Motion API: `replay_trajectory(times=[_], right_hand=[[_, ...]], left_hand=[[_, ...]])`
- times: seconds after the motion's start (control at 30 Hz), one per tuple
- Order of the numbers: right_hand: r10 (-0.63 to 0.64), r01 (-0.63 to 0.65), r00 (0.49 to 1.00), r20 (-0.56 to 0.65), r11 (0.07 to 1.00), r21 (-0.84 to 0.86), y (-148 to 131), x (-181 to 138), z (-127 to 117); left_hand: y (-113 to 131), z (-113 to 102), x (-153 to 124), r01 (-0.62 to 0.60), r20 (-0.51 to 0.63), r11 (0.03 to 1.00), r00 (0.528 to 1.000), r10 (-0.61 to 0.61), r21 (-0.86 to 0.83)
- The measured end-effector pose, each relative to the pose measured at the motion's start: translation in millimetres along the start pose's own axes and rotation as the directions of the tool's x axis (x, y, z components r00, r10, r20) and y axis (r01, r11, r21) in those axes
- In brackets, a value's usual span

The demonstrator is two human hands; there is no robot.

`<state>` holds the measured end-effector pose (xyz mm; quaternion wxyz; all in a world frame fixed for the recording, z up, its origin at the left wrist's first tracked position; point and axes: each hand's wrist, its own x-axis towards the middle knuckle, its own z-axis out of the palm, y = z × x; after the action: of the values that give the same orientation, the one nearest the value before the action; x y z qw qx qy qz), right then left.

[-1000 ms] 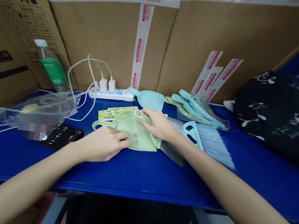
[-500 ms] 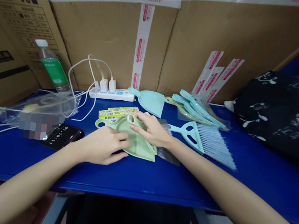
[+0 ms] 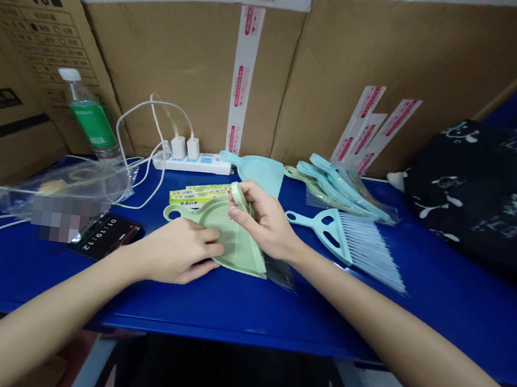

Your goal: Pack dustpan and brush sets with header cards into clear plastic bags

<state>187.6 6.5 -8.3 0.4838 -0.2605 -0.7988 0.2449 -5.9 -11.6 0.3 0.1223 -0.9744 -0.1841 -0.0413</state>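
My left hand (image 3: 184, 251) is closed on the near edge of a light green dustpan (image 3: 233, 248), fingers curled over the pan and thumb along its rim. In my right hand (image 3: 268, 221) is a light green hand brush, gripped by its looped handle (image 3: 238, 196) and tilted up from the pan. Its dark bristles (image 3: 280, 274) show below my wrist; my palm hides much of the brush. Just right of that wrist, a light blue hand brush (image 3: 338, 240) lies flat on the table. A light blue dustpan (image 3: 262, 171) rests behind my hands.
Yellow-green packets (image 3: 197, 195) lie behind the green dustpan. A power strip (image 3: 212, 164) with chargers, cables, a bottle (image 3: 92, 120) and a phone (image 3: 105, 236) are at left. Bagged blue and green brushes (image 3: 335, 184) and a black patterned bag (image 3: 478, 202) are at right. Cardboard walls the back.
My right hand has closed round the green brush's handle and lifted it off the dustpan, tilting it and drawing its bristles inward. My left hand stays on the dustpan.
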Motion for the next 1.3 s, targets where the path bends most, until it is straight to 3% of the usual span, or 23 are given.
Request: replay_trajectory(times=[0.2, 0.4, 0.6, 0.97, 1.3], right_hand=[[-0.029, 0.038, 0.995, -0.092, 0.995, 0.097, 2, -1, 1], [-0.008, 0.010, 1.000, -0.023, 0.996, 0.092, -1, 0, 4], [-0.099, 0.098, 0.995, 0.015, 0.992, 0.079, 0, 1, 13], [-0.139, 0.135, 0.985, 0.106, 0.990, 0.042, 0, 1, 20], [-0.104, 0.087, 0.982, 0.157, 0.990, 0.110, -2, 0, 20]], left_hand=[[1, 0, 1, -0.011, -0.019, 1.000, 1.000, 0.011, -0.001], [3, 0, 2, -0.059, -0.046, 0.998, 0.997, 0.060, 0.026], [5, 3, 3, -0.118, -0.097, 0.991, 0.988, 0.123, 0.058], [7, 6, 2, -0.080, -0.182, 0.997, 0.980, 0.078, -0.006], [11, 6, 4, -0.111, -0.302, 0.977, 0.939, 0.163, 0.182]])
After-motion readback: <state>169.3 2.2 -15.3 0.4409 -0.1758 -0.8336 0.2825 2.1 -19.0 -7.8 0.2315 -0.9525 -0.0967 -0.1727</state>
